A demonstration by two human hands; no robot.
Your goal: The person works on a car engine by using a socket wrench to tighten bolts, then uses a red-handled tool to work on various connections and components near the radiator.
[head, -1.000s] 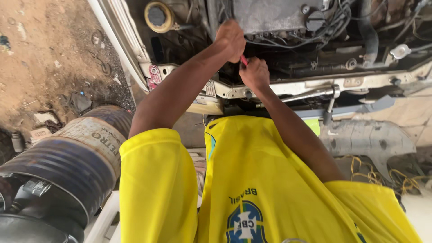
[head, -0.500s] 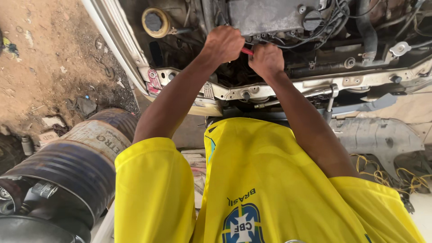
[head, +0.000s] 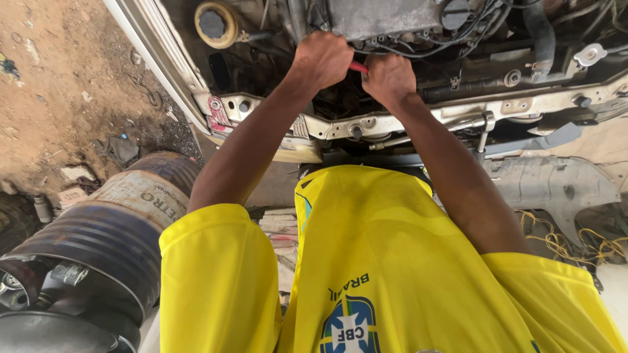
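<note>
Hands are both up in the engine bay (head: 418,39), close together. Left hand (head: 325,57) is fisted around one end of a red-handled tool (head: 358,67); right hand (head: 388,76) is fisted on the other end. I only see a short red strip of the tool between the two fists, so I can't tell what kind it is or what its tip sits on. Tool is just below the grey engine block (head: 383,16), above the pale front crossmember (head: 523,104).

Both arms reach straight forward over my yellow shirt (head: 379,261). Round cap (head: 212,23) sits well left of the left hand, at the bay's corner. Black hoses and wires (head: 484,26) run right of the right hand. Rusty drum (head: 111,229) lies on the dirt at lower left, well apart from the hands. Yellow wiring (head: 575,245) is tangled on the ground at lower right, under a grey panel (head: 549,186).
</note>
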